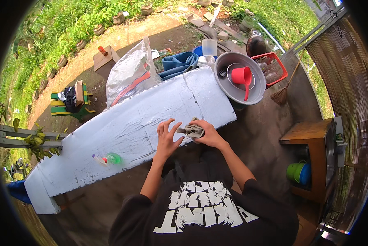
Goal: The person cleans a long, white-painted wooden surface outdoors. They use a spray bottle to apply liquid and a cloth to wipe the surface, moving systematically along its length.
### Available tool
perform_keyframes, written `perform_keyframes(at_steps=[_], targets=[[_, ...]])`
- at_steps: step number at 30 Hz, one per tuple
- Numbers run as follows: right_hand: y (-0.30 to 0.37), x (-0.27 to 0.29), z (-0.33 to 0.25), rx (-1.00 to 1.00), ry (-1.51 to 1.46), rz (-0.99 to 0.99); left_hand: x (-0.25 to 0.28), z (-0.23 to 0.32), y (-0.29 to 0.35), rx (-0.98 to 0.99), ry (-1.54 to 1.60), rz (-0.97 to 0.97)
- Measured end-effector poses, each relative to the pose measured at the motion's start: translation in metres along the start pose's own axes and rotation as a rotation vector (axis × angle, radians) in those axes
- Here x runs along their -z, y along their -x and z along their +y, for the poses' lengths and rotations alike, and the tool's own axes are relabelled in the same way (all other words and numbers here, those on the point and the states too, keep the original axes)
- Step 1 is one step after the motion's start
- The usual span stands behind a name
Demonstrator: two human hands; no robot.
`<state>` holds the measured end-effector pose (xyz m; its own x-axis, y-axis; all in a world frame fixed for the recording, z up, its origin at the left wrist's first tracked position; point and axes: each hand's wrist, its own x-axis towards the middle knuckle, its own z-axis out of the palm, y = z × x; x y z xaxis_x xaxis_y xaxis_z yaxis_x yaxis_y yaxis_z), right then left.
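right grip (211, 135) grasps rag (193, 130) over bench (110, 127); left grip (165, 142) is released, loosely curled, just beside it. green bottle (114, 158) lies on bench, off left.

My left hand (166, 141): raised, fingers spread and loosely curled, palm empty. My right hand (210, 135): fingers bent in a grip. Left forearm (152, 177) and right forearm (236, 163) bare, angled inward; hands near each other, apart.
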<state>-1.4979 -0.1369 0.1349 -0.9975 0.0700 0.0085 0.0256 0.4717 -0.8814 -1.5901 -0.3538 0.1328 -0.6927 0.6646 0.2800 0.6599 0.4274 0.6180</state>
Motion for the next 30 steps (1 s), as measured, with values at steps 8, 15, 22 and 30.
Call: perform_keyframes(at_steps=[8,15,22,30], targets=[[-0.048,0.079,0.134,-0.114,0.425,-0.076,-0.166,-0.009,-0.019,0.426,0.072,0.214],[-0.005,0.041,0.169,-0.067,0.560,-0.021,-0.228,-0.025,0.001,0.625,-0.141,0.351],[-0.086,0.025,0.215,0.248,0.658,0.096,-0.255,-0.033,-0.001,0.593,-0.367,0.454],[-0.112,0.043,0.207,0.303,0.681,0.064,-0.255,-0.036,-0.007,0.603,-0.346,0.458]])
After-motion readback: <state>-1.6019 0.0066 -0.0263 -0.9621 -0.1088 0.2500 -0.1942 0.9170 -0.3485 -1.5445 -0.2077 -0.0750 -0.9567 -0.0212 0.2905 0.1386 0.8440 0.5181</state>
